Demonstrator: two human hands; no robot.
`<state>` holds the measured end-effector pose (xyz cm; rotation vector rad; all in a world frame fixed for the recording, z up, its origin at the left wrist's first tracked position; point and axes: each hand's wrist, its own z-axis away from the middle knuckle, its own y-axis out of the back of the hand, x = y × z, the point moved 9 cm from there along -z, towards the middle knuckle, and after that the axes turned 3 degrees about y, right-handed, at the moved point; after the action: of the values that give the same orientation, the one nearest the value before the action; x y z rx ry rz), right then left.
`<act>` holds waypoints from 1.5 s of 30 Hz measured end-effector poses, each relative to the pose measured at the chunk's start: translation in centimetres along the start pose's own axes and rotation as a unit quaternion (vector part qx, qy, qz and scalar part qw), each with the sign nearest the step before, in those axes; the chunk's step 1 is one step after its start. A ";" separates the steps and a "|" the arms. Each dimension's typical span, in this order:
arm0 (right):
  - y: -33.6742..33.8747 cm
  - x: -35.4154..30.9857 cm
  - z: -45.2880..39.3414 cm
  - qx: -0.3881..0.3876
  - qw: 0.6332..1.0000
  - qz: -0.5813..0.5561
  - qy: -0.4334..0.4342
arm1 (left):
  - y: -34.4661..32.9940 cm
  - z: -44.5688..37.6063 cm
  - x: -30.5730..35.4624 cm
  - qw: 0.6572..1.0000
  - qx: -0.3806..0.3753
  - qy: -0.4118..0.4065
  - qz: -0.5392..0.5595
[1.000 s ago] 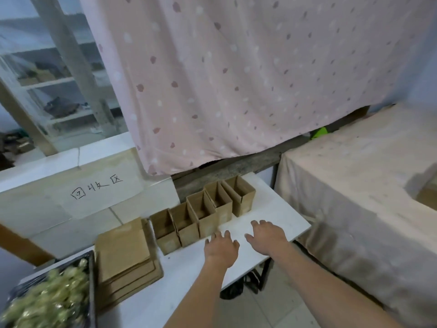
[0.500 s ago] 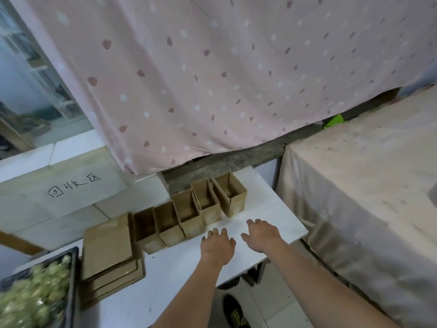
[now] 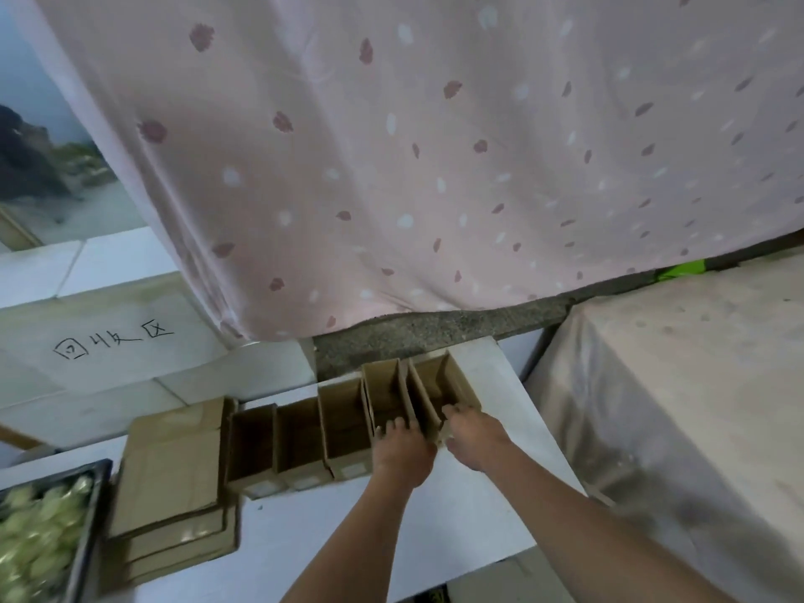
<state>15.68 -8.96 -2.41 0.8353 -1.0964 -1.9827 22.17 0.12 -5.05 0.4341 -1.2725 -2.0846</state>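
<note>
I am at the step of taking hold of the boxes at the right end of the row on the flat white table (image 3: pixel 478 507). My right hand (image 3: pixel 476 435) pinches the near wall of the last open brown cardboard box (image 3: pixel 452 385): the fingers go over the rim and the thumb is on the outside. My left hand (image 3: pixel 402 448) lies at the near rim of the next open brown cardboard box (image 3: pixel 385 393), with fingertips bent over the edge. I cannot tell if it really grips or only rests there.

Both boxes stand upright and touch each other. The three more brown boxes (image 3: pixel 300 433) make the row longer to the left.

I think the next move needs a firm hold on the thin walls and a straight pull toward me, so that the neighbours do not tip. A stack of flat brown cardboard sheets (image 3: pixel 174 472) and a dark tray of pale green pieces (image 3: pixel 98 493) are near on the left.
</note>
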 end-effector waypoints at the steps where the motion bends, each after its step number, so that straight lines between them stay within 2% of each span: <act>1: 0.0 0.0 -1.0 -0.006 1.000 0.004 0.006 | -0.1 -0.8 -0.1 1.000 0.004 -0.002 0.004; 11: -2.4 1.5 -6.0 -0.091 0.992 0.082 0.016 | -2.5 -5.6 -0.4 0.999 -0.048 0.023 -0.006; 19: -3.3 1.1 -6.9 -0.102 0.991 0.087 0.023 | -3.6 -6.0 0.0 0.999 -0.040 0.021 0.027; 29: -5.4 2.1 -3.1 -0.116 0.990 0.066 0.045 | -5.3 -2.4 1.7 0.997 -0.029 0.051 0.059; 38: -7.8 3.4 1.9 -0.145 0.980 0.089 0.101 | -7.5 2.7 3.5 0.993 -0.037 0.091 0.059; 45: -8.9 4.3 3.9 -0.145 0.983 0.046 0.102 | -7.9 5.0 4.2 0.990 -0.045 0.124 0.056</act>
<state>7.88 -7.37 -9.43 0.7944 -0.6971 -1.8741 13.36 3.10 -9.35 0.5486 -1.0310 -1.9172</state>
